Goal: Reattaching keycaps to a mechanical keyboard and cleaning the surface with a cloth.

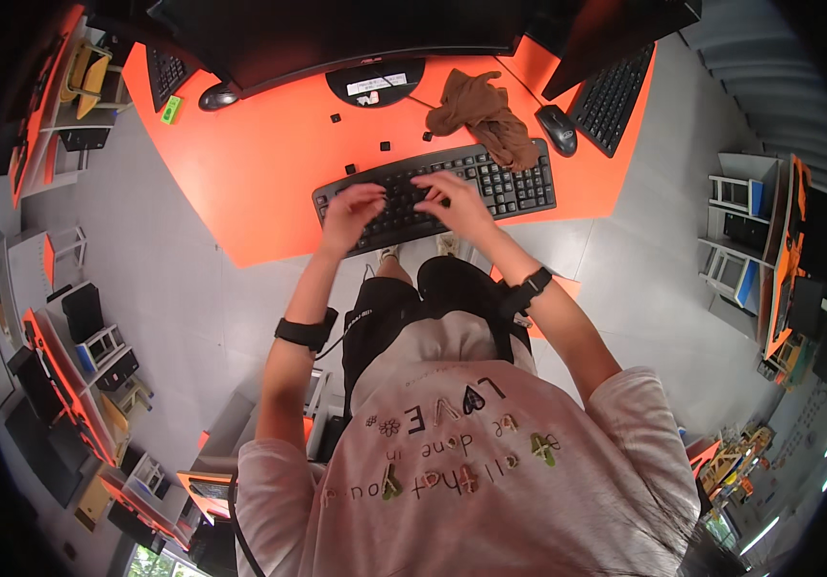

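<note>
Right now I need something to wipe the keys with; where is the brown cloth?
In the head view the brown cloth lies crumpled on the orange desk, just beyond the black keyboard's right end, left of a black mouse.

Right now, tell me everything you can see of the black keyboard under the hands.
The black keyboard is a full-size board, apparently plastic, with rows of dark keys and a number pad at its right end. It lies flat on the orange desk, slanted, its right end farther from the person. A few keycaps seem to lie loose on the desk behind it. The left hand and right hand rest on its keys. A brown cloth lies just behind it.
</note>
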Demonstrator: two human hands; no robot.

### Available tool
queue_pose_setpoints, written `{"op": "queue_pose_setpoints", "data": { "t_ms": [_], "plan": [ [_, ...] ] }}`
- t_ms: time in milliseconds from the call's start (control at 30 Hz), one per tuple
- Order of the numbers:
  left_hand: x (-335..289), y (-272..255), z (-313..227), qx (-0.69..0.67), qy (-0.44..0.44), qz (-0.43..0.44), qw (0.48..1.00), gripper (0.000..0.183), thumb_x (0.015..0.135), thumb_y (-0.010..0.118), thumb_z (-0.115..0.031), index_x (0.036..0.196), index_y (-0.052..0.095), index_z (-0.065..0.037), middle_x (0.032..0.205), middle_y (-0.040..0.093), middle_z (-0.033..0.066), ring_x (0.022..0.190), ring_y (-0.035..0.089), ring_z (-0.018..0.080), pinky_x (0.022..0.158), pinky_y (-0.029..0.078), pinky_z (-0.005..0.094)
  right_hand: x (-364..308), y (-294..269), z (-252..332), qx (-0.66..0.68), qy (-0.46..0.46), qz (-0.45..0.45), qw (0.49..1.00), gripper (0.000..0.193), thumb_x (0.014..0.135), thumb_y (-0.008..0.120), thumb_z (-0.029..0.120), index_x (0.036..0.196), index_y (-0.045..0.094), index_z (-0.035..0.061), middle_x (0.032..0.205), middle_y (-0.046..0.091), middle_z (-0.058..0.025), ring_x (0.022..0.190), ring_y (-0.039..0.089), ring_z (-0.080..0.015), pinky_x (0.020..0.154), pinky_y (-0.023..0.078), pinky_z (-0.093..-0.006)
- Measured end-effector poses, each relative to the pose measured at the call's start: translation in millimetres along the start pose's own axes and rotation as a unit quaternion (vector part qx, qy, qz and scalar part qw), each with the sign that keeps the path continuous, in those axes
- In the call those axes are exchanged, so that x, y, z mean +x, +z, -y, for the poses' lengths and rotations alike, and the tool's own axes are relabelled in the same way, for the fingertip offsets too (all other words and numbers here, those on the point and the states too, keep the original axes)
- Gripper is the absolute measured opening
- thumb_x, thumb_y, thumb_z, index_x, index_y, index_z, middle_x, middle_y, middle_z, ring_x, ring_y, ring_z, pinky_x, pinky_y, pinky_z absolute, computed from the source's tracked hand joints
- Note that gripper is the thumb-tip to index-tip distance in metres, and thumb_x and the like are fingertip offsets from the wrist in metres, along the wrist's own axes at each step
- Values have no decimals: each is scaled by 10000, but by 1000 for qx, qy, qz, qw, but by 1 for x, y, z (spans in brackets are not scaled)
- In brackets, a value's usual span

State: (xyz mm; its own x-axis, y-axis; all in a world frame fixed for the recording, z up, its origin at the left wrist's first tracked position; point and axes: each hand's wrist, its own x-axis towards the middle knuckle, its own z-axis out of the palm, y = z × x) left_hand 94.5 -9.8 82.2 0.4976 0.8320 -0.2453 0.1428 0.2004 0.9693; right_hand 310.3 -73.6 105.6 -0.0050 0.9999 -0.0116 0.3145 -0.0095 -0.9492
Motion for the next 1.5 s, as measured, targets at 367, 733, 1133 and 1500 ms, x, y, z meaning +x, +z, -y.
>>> {"op": "queue_pose_setpoints", "data": {
  "t_ms": [367,733,1133,1500],
  "plan": [
    [-28,62,16,-56,-203,48,976,387,813,667,-85,1161,509,-20,974,639,89,848,596,101,687,475,224,-42,-6,-10,-66,-75,96,990,216,692,692,89,898,634,61,890,635,-67,871,588,-259,792,476,-335],
    [-12,64,46,19,-161,-108,981,229,844,620,-106,1041,532,-29,914,627,60,803,614,122,671,484,237,1,10,-49,-127,-60,-94,986,134,769,639,53,902,620,41,831,589,-95,779,596,-284,675,494,-366],
    [-30,55,96,73,-83,-84,990,126,821,600,-36,944,574,-44,739,603,36,677,566,101,627,466,239,9,12,-72,-224,-90,-69,968,144,806,582,100,947,575,68,924,529,-110,889,544,-304,772,474,-395],
    [-20,57,-3,-200,-217,-32,955,308,921,550,-256,1104,588,-11,933,635,21,860,605,90,730,469,205,-12,13,-5,13,-44,24,999,136,769,630,17,903,651,29,824,543,-94,752,581,-228,661,466,-301]
  ]
}}
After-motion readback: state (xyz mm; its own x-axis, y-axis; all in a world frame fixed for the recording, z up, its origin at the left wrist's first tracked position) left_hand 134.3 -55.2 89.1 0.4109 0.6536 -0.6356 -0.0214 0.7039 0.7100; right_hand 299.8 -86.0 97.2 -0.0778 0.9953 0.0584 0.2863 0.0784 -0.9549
